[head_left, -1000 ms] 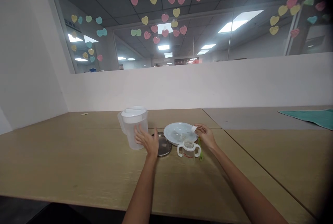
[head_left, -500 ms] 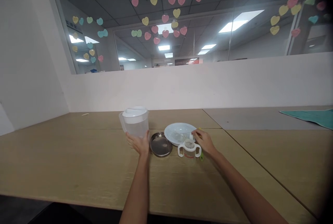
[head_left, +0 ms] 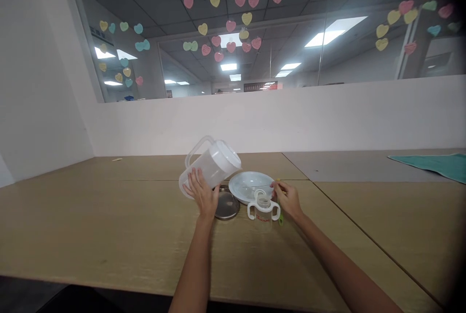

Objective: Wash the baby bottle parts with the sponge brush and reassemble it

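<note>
My left hand (head_left: 204, 194) is wrapped around the body of a translucent plastic pitcher (head_left: 213, 170) with a white lid, tilted to the right with its handle up. Below the pitcher's lid lies a round metal pan (head_left: 227, 206), partly hidden by my left hand. A clear baby bottle (head_left: 264, 216) with two white handles and an open neck stands in front of a pale blue-white plate (head_left: 240, 179). At the plate's right edge, my right hand (head_left: 289, 199) has its fingers pinched; what they hold is unclear. A white ring-shaped piece (head_left: 259, 192) shows just behind the bottle's neck.
A green thing (head_left: 280, 219) is partly visible beside the bottle. A teal cloth (head_left: 437, 165) lies at the far right on the grey table section. A small pale piece (head_left: 117, 159) rests near the wall at the far left of the wooden table (head_left: 109, 225).
My left hand has tipped the pitcher from upright to the right, raising its handle. The white piece near my right fingers now shows behind the bottle's neck; my right hand has barely moved.
</note>
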